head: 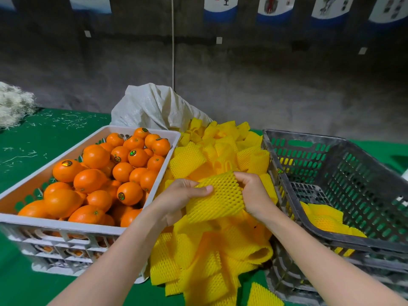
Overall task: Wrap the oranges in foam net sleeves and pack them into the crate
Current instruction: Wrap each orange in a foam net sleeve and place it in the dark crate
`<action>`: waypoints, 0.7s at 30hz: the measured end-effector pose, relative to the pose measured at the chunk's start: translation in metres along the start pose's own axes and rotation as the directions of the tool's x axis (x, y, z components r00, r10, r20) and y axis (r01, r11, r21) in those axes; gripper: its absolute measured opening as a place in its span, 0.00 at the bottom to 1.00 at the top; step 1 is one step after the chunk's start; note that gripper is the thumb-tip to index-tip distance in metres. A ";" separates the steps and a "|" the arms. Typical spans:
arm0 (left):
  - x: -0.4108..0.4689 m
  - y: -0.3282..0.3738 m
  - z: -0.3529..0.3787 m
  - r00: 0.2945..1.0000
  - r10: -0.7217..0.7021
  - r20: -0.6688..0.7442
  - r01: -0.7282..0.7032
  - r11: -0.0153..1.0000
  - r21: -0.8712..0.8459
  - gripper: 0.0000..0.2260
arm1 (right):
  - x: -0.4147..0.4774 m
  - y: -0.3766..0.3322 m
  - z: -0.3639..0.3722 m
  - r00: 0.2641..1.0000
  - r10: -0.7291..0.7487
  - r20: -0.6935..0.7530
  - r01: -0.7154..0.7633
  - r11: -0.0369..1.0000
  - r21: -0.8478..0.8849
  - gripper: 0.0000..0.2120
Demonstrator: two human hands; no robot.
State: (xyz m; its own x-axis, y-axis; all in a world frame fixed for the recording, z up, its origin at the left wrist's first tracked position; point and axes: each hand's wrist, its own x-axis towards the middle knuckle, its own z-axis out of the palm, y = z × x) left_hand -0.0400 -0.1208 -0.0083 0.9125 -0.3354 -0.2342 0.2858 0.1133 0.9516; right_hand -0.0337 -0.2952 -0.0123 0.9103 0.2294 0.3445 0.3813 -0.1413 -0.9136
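My left grip (pixel 183 195) and right grip (pixel 251 193) each pinch the yellow foam net sleeve (pixel 218 199), so I should stretch its mouth evenly until an orange (pixel 129 193) slides in easily.

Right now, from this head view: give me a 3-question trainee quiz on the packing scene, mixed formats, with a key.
1. True or false: the left hand and the right hand both grip one yellow foam sleeve.
2. Fill in: the loose sleeve pile lies ___ the white crate and the grey crate.
3. Multiple choice: the bare oranges lie in A) the white crate B) the grey crate C) the loose sleeve pile.
Key: 1 true; 2 between; 3 A.
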 end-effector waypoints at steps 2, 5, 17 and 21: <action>0.000 0.001 0.003 0.998 -0.043 -0.044 0.040 0.997 -0.071 0.30 | 0.001 -0.001 -0.001 0.999 -0.022 0.041 0.021 1.000 0.003 0.17; 0.000 0.003 0.001 0.991 -0.106 -0.086 0.094 0.987 -0.134 0.31 | 0.001 0.001 -0.003 0.994 -0.063 0.085 0.068 0.996 -0.059 0.19; -0.006 0.006 -0.026 0.999 -0.022 -0.033 0.021 0.999 -0.029 0.05 | 0.004 -0.007 0.020 0.979 -0.175 0.109 0.192 0.966 -0.172 0.19; -0.010 0.006 -0.038 0.999 -0.026 -0.018 0.026 1.000 0.004 0.10 | 0.007 -0.009 0.027 0.981 -0.152 0.120 0.170 0.973 -0.157 0.16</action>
State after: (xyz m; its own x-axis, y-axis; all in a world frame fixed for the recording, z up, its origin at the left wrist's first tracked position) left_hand -0.0363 -0.0812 -0.0082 0.9097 -0.3216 -0.2626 0.3086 0.1005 0.9459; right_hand -0.0351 -0.2661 -0.0075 0.8156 0.3622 0.4513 0.5513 -0.2494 -0.7962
